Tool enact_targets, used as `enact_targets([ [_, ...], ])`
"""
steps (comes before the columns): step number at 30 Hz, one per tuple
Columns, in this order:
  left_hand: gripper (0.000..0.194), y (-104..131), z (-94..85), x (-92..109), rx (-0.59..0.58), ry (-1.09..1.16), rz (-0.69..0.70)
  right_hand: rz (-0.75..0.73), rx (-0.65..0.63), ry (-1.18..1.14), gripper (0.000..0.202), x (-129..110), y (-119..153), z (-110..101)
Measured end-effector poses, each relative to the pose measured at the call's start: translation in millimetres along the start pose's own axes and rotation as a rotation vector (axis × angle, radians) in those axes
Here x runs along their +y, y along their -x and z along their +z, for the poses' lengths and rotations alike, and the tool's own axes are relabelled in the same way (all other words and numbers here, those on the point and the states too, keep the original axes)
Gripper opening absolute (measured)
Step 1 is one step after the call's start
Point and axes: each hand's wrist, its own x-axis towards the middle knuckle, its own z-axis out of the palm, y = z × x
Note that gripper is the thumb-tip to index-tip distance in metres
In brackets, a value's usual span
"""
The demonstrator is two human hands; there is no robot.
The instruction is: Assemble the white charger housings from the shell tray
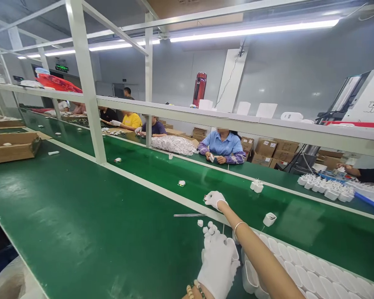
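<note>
My left hand (217,263), in a white glove, is closed around a white hollow housing (233,250) at the bottom centre; its fingertips are partly hidden. Just beyond it, small white caps (205,229) lie in a loose group on the green table (112,232). My right hand (216,199), also gloved, reaches over the green belt (162,178) with its fingers pinched on a tiny object too small to name. Left of it on the belt sits a small white part with coloured bits (181,183). White housings (314,272) stand in rows beneath my right forearm.
A clear strip (190,215) lies by the belt's pale edge. Farther right on the belt are an open white housing (269,219) and a white cluster (257,186). A metal post (89,83) rises at left. Across the belt sits a person in blue (223,145).
</note>
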Motion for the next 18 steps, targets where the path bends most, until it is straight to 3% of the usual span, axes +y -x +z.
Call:
enact_targets([
  [3,0.029,-2,1.7,-2,0.068,0.026,0.000,-0.073,0.002,-0.128,0.029,2,3,-6],
  [7,0.032,-2,9.3,-9,0.149,0.107,0.000,-0.133,0.010,-0.259,0.031,31,32,-30],
  [10,0.036,0,11.5,-14,0.183,0.175,0.022,-0.156,0.019,-0.321,0.042,58,78,-56],
  [13,0.042,2,9.5,-15,0.199,0.226,0.072,-0.151,0.082,-0.333,0.058,75,140,-78],
  [16,0.051,6,6.7,-12,0.224,0.252,0.155,-0.158,0.129,-0.303,0.044,80,197,-82],
  [18,0.057,9,5.3,-9,0.251,0.235,0.230,-0.227,0.083,-0.249,0.027,80,221,-76],
])
